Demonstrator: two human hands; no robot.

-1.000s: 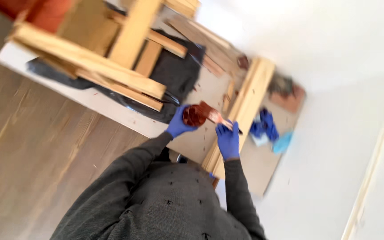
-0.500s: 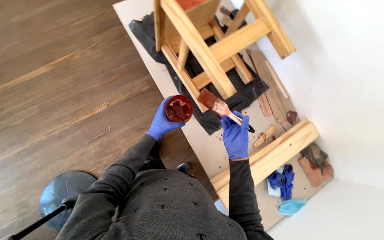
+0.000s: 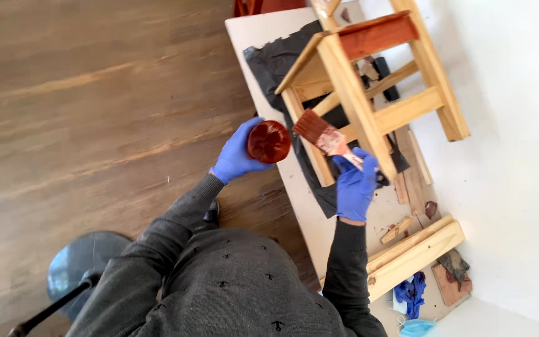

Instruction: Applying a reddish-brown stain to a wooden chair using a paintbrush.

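Beside wooden stool (image 3: 369, 81), brush (image 3: 324, 134) in right hand (image 3: 355, 184), cup (image 3: 269, 141) in left hand (image 3: 237, 153)

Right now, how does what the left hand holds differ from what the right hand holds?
The left hand cups a small round cup of red-brown stain, held over the wood floor. The right hand grips a flat paintbrush by its handle, bristles against a leg of the wooden stool. The cup is round and squat; the paintbrush is long and flat. Both carry the same red-brown colour, and both hands wear blue gloves.

cup (image 3: 269, 141) left of brush (image 3: 327, 135), stool (image 3: 369, 81) behind
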